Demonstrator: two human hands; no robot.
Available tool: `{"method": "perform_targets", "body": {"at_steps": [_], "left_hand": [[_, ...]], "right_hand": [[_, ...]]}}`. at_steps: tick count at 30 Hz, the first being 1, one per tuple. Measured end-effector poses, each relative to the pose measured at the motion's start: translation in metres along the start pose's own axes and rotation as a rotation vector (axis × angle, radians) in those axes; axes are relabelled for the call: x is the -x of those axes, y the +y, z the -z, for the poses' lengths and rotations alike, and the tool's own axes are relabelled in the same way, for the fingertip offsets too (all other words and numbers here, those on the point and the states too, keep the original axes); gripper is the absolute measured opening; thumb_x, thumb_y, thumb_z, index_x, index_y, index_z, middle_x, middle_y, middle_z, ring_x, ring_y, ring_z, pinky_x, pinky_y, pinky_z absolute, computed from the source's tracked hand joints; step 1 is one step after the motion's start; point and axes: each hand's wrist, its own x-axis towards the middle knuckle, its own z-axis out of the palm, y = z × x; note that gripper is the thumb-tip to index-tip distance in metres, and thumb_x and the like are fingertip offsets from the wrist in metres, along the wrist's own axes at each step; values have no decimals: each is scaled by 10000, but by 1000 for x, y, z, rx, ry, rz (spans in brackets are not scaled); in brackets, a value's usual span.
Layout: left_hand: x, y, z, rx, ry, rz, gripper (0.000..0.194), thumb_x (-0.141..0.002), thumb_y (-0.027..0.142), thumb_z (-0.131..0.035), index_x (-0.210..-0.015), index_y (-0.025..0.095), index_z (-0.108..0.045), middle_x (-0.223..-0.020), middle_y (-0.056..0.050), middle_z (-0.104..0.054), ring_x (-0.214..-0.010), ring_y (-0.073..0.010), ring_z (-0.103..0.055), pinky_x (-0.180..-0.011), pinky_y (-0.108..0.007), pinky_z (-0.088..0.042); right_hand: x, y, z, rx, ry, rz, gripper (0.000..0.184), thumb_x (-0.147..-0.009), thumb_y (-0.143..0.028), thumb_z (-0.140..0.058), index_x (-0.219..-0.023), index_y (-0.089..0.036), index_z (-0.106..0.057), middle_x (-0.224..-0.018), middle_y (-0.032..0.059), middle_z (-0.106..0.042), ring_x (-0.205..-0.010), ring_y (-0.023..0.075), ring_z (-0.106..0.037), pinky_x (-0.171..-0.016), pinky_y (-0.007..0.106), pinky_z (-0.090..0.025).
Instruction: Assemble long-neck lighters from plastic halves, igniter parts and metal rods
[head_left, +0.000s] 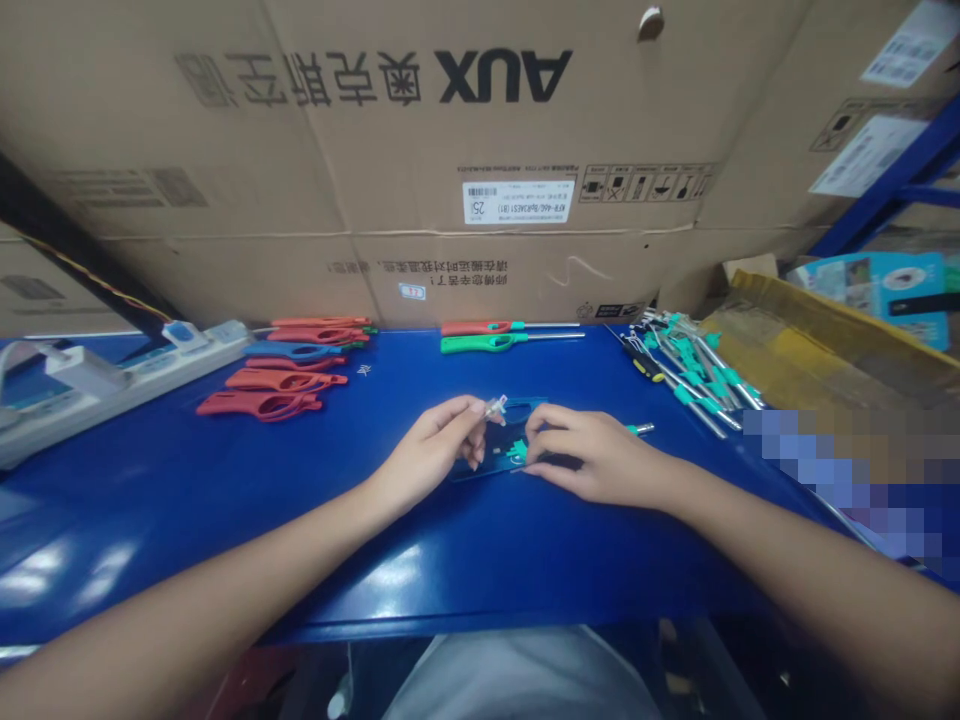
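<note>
desk [225,520] filling the lower frame, power strip [120,385] on it at far left, lighter casings [277,380] just right of that, two long lighters [487,335] at back centre, lighter nozzle pile [690,380] at right, cartons [420,130] behind the desk, small metal part [493,407] in left hand [427,450], lighter shell [487,465] under right hand [600,455] at centre

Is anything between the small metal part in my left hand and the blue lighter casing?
Nothing visible: the small metal part, pinched in the left hand, sits right beside the blue lighter casing. The right hand rests on the casing's other end, not between them.
</note>
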Motion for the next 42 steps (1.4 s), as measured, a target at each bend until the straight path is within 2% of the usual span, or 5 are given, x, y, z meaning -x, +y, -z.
{"method": "perform_targets", "body": {"at_steps": [7, 14, 22, 29, 42], "left_hand": [[-1, -6, 0, -76, -83, 56, 310, -904, 448, -549, -817, 150, -554, -593, 63, -395, -506, -88, -417, -495, -226, -337], [-2, -10, 3, -307, -95, 13, 333, -949, 455, -489, -797, 165, -550, -560, 59, -462, -517, -95, -432, -542, -232, -345], [1, -8, 4, -409, -134, 6, 380, -959, 488, -512, -746, 174, -534, -574, 54, -499, -526, -96, -460, -553, -226, -375], [0, -8, 2, -404, -144, 1, 381, -955, 503, -528, -778, 168, -558, -603, 52, -500, -538, -94, -472, -536, -213, -387], [1, -7, 2, -408, -144, -2, 377, -962, 482, -530, -753, 168, -551, -582, 54, -498, -529, -90, -464, -548, -214, -380]], "right_hand": [[-2, 6, -2, -412, 4, -228, 165, -934, -314, -619, -879, -161, -643, -683, -14, -611, -516, 72, -438, -537, 222, -375], [-8, 11, -1, -786, -37, -440, 272, -835, -406, -716, -860, -151, -623, -703, -15, -611, -601, 87, -528, -589, 229, -417], [-14, 10, 1, -832, 14, -445, 357, -769, -476, -772, -785, -138, -660, -680, -25, -596, -598, 81, -500, -575, 237, -395], [-12, 8, -1, -869, 29, -446, 348, -855, -488, -693, -837, -162, -573, -587, -79, -514, -458, 45, -379, -450, 219, -273], [-13, 10, 2, -785, -16, -412, 386, -825, -524, -707, -814, -149, -612, -644, -43, -534, -542, 67, -410, -504, 225, -310]]}}
